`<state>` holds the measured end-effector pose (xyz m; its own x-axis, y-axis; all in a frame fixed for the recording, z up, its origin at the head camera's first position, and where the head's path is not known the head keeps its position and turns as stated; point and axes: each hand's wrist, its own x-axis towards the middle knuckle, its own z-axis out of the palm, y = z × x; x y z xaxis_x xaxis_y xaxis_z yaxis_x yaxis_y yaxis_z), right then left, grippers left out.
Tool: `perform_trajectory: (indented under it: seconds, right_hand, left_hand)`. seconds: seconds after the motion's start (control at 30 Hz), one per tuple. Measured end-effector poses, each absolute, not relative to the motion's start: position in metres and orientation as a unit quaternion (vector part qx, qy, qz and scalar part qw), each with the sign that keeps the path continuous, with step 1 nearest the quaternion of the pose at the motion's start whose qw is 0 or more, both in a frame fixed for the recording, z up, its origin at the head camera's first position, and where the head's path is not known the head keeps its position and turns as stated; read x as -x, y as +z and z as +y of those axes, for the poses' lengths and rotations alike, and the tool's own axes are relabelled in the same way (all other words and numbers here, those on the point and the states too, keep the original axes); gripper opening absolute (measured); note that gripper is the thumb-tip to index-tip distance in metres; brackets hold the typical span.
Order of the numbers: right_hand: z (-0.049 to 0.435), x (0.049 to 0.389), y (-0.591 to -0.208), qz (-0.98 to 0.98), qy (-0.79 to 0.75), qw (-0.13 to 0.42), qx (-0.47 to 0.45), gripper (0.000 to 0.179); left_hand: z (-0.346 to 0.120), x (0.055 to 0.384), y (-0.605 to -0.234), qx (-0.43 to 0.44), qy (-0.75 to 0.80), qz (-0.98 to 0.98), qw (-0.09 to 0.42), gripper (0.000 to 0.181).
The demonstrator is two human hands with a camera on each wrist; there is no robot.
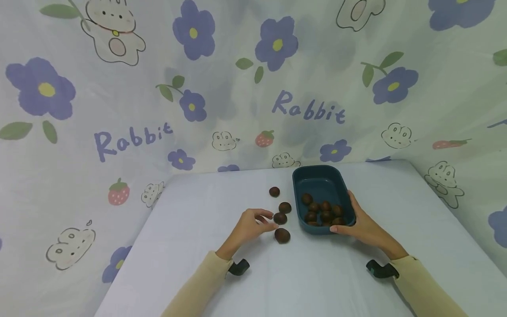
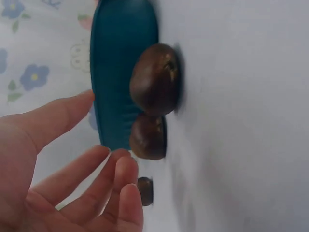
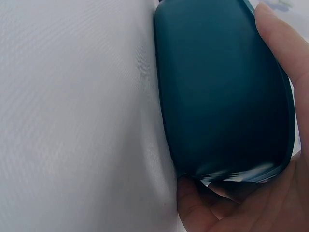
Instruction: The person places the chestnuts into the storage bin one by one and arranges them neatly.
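My right hand (image 1: 366, 226) grips a dark teal plastic box (image 1: 322, 172) at its near right corner. In the right wrist view the thumb (image 3: 280, 41) lies at the rim and the fingers bend round the end wall. Several brown chestnuts (image 1: 326, 216) lie inside, mostly toward the near end. Left of the box, more chestnuts stand in a loose row on the table. My left hand (image 1: 251, 226) hovers beside that row with thumb and fingers apart and nothing between them. Its fingertips are close to a middle chestnut (image 1: 280, 218), and the nearest chestnut (image 1: 282, 236) sits just by the thumb.
A white cloth covers the table (image 1: 206, 198). Behind it hangs a curtain (image 1: 233, 92) printed with rabbits, flowers and strawberries. One chestnut (image 1: 274, 191) lies farthest back in the row. Dark curved wrist mounts (image 1: 239, 267) show at both sleeves.
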<state>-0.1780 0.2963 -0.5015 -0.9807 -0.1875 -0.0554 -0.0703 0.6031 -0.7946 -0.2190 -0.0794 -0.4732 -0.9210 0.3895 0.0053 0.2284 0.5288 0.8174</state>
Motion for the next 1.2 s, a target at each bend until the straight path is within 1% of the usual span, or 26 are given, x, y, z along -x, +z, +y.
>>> perform_trajectory:
  seconds: [0.27,0.57,0.8,1.03,1.2]
  right_hand:
    - [0.296,0.178,-0.503,0.893,-0.440,0.067,0.065,0.131]
    - [0.295,0.177,-0.501,0.896,-0.435,0.071,0.062,0.132]
    - [0.295,0.178,-0.498,0.896,-0.434,0.071,0.060,0.131]
    - [0.294,0.178,-0.496,0.896,-0.435,0.074,0.056,0.132]
    - [0.295,0.178,-0.498,0.894,-0.437,0.075,0.057,0.132]
  left_hand:
    - [-0.076,0.208,-0.480,-0.197,0.426,0.876,0.108,0.044]
    - [-0.071,0.205,-0.486,-0.225,0.392,0.884,0.115,0.049]
    - [-0.065,0.203,-0.482,-0.243,0.359,0.895,0.103,0.052]
    - [-0.061,0.204,-0.482,-0.270,0.334,0.898,0.098,0.048]
    - [-0.059,0.205,-0.483,-0.285,0.314,0.902,0.084,0.046]
